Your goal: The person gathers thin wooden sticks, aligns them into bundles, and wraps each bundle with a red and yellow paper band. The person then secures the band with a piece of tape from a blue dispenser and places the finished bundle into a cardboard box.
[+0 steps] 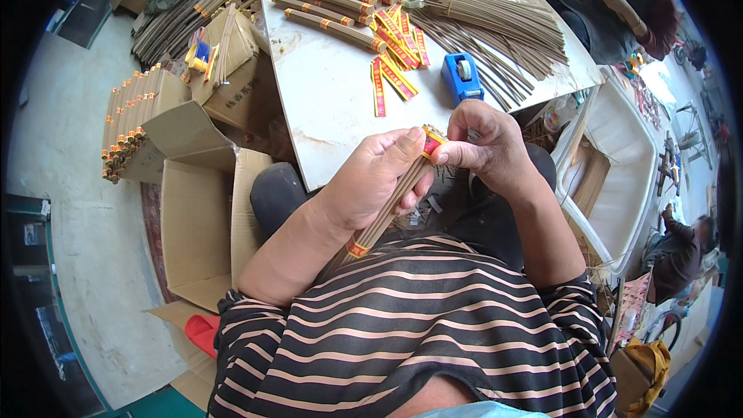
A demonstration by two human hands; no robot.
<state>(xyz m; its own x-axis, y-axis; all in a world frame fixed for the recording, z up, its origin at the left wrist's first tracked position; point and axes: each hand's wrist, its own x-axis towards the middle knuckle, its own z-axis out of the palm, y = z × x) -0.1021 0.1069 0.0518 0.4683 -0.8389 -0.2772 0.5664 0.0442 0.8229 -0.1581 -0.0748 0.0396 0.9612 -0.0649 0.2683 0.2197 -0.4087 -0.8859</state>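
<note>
A bundle of brown incense sticks (387, 209) slants over my lap, with my left hand (377, 164) closed around its upper part. One red and yellow paper band (357, 249) circles the bundle's lower part, close to my striped shirt. At the upper end is another red and yellow paper label (431, 142), pinched between the thumb and fingers of my right hand (491, 145). My left thumb presses beside that label. Beyond my hands, a blue tape dispenser (463, 77) stands at the table's near edge, and loose paper labels (398, 50) lie in a heap left of it.
Several banded incense bundles (329, 8) lie on the white table (309, 108), with loose incense sticks (495, 27) at its right. An open cardboard box (197, 224) is at my left, near more stacked bundles (131, 112). A white-lined container (619, 209) stands right. Another person (596, 19) sits at the far right.
</note>
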